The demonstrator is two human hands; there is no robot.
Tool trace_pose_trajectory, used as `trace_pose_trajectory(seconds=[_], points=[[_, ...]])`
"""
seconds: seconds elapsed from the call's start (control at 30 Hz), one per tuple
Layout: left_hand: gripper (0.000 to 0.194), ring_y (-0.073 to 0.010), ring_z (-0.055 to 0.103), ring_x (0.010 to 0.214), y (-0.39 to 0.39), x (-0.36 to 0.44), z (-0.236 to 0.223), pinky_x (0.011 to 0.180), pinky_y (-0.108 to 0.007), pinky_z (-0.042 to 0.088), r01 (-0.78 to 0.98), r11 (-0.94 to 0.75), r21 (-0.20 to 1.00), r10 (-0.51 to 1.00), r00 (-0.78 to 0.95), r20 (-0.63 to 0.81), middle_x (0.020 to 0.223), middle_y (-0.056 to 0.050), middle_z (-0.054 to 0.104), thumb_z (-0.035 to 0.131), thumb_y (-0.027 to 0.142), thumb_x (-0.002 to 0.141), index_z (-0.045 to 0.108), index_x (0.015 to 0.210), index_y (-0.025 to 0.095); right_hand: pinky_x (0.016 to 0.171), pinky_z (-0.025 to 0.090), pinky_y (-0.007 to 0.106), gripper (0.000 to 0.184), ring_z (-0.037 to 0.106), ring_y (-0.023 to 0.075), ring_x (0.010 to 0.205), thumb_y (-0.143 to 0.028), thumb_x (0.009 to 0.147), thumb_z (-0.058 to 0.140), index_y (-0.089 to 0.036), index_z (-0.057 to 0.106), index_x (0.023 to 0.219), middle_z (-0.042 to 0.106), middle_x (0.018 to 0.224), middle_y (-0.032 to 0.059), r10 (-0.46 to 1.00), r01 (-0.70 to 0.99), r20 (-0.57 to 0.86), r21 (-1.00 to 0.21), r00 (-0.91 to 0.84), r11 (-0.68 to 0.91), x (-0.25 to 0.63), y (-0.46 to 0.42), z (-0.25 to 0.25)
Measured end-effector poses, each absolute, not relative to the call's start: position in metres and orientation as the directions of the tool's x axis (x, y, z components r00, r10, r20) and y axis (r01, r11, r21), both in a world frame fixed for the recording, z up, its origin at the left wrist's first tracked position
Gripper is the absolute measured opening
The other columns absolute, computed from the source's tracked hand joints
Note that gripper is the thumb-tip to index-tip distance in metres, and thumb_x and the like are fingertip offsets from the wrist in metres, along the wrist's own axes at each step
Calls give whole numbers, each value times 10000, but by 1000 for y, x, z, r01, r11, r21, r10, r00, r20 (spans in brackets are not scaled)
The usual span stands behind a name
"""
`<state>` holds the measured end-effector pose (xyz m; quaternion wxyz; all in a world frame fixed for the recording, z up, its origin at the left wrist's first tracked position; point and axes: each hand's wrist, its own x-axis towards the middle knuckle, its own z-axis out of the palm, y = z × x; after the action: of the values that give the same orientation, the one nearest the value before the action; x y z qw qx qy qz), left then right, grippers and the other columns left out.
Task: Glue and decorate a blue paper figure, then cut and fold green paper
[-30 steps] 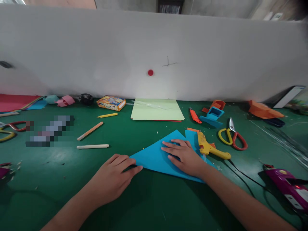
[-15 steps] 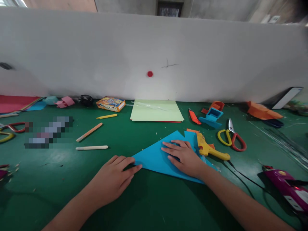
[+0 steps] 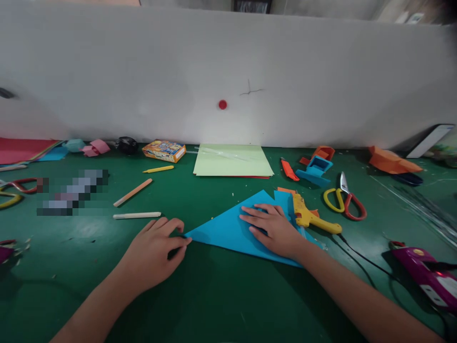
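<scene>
Left hand point(image 3: 155, 255): has been shifted toward 9 o'clock since the earlier frame; more of the paper's pointed tip is uncovered. Thumb and fingers are curled beside that tip; whether it is pinched cannot be told.
Right hand point(image 3: 273, 228): is kept spread and pressed flat on the paper, nothing being gripped.
Blue paper point(image 3: 221, 231): is laid folded on the green table point(image 3: 214, 300), between the hands, its tip pointed to 9 o'clock.
Yellow glue gun point(image 3: 314, 219): has been left unmoved at the paper's 3 o'clock.
Scissors point(image 3: 343, 186): are left lying at 2 o'clock.
</scene>
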<state>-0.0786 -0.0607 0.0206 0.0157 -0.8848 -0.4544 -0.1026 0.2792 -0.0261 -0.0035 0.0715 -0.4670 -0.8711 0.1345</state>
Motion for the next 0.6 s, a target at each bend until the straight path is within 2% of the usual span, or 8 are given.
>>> trace_pose_trajectory(seconds=[0.2,0.3,0.43,0.6], points=[[313,-256,624,909,-55,-90,23,754,-375,462,904,-425,43,888,408,213,1008,-51,688,526,319,936,801,789,298,1149,331,613,455,377,345,1477,-426,1065,391,-394,531,1497,430,1621,-75,834,795,2,-304,-551,525,280,-27,-4],[310,-261,636,890,-52,-100,23,766,-389,475,919,-393,37,899,376,224,1018,-50,699,535,335,920,806,772,311,1157,323,609,459,376,341,1476,-442,1067,391,-396,521,1505,427,1623,-78,832,788,12,-313,-555,530,281,-27,-5],[352,-283,654,916,-51,-105,19,776,-420,494,914,-406,20,883,386,267,1040,-80,702,493,328,952,822,838,280,1154,326,617,459,376,343,1476,-445,1067,388,-399,520,1504,429,1623,-77,829,785,18,-313,-558,535,282,-26,-6],[351,-249,656,941,-56,-91,18,815,-378,505,823,-561,88,786,497,366,1043,-87,689,467,274,1010,785,1158,263,1150,329,624,462,378,349,1471,-435,1068,386,-391,520,1508,423,1626,-75,831,788,14,-309,-556,532,281,-26,-7]])
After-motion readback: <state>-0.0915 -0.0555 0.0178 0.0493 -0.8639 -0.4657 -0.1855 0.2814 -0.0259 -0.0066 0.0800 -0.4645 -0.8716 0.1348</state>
